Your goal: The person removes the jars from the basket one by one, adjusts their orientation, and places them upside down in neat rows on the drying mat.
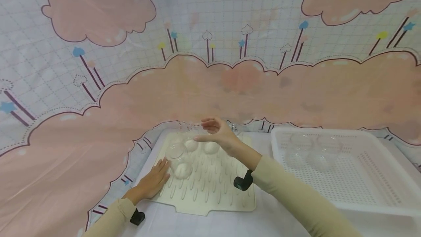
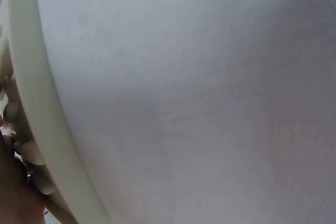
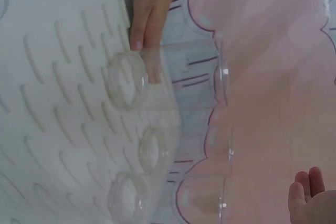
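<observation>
My left hand (image 1: 152, 180) rests on the left edge of a cream ridged draining board (image 1: 213, 193), its fingers straight beside a clear glass (image 1: 177, 154). In the left wrist view, part of that hand shows past the board's rim (image 2: 47, 98). Several clear glasses stand on the board; a back-left glass (image 1: 186, 132) is near my right thumb. My right hand (image 1: 220, 134) is raised over the back of the board, fingers loosely curved and thumb apart, holding nothing. In the right wrist view, its fingertips (image 3: 315, 179) are apart from the nearest glass (image 3: 128, 198). My right arm partly hides another glass.
To the right stands a white perforated plastic basket (image 1: 358, 207) with clear glasses (image 1: 323, 154) inside. A white cloth (image 1: 171, 224) covers the table. A printed pink curtain (image 1: 210, 94) hangs close behind the board.
</observation>
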The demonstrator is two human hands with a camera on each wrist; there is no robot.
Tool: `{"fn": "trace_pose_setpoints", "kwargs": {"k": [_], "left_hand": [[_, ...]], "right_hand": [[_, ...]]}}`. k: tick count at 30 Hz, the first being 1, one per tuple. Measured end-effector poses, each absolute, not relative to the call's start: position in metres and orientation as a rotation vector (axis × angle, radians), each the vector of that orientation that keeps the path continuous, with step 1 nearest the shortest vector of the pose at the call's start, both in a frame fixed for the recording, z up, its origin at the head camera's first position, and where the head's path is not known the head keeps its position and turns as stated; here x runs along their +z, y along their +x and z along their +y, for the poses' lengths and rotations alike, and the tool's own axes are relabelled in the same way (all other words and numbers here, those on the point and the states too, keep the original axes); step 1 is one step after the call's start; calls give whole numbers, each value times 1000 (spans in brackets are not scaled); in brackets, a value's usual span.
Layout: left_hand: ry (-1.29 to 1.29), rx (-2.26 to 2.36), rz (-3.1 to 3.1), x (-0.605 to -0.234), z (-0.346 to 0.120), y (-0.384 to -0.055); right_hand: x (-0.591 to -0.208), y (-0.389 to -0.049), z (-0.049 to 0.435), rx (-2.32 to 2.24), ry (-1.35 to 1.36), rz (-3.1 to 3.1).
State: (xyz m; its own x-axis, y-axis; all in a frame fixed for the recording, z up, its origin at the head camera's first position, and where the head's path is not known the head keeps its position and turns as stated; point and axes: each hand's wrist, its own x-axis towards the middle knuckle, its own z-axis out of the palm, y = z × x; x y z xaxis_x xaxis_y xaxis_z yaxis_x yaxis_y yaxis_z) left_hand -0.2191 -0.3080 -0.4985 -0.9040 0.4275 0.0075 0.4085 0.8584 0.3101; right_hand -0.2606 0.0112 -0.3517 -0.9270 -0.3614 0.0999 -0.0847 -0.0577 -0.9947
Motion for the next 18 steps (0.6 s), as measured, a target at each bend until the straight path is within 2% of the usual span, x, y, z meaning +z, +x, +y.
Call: {"fn": "trace_pose_setpoints", "kwargs": {"k": [18], "left_hand": [[640,461,2936,-498,-310,-222]], "right_hand": [[-322,-260,94,-2156,-591,2071]]}}
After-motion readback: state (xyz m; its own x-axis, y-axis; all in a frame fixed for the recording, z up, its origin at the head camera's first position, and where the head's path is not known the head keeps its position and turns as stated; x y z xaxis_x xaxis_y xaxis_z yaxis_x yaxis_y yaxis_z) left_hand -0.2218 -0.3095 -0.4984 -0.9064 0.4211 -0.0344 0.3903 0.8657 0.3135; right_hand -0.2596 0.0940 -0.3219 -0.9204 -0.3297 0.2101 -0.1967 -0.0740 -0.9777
